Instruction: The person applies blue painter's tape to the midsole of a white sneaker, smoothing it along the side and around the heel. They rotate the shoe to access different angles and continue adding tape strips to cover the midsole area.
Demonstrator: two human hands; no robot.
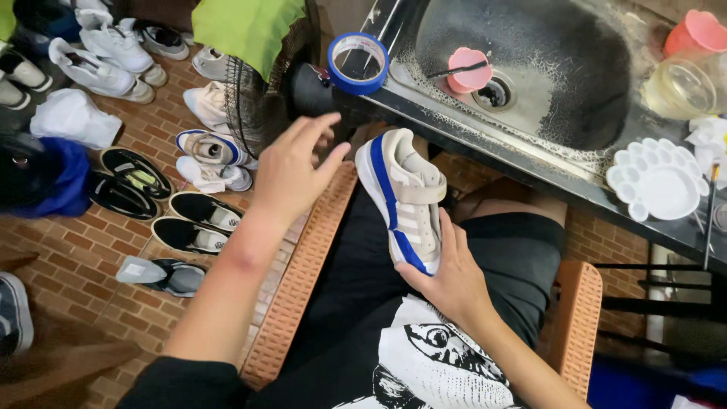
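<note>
Resting over the lap, a white sneaker edged with blue tape is gripped at its heel end by the right hand. The left hand is held open and empty, fingers spread, near the blue tape roll on the sink rim. The sneaker is judged light, its sole stiff and its upper soft; it is best held by the sole and heel.

Our left hand hangs mid-air, fingers spread and loosely extended, forearm raised; our right hand is low, fingers curled in a grip.
</note>
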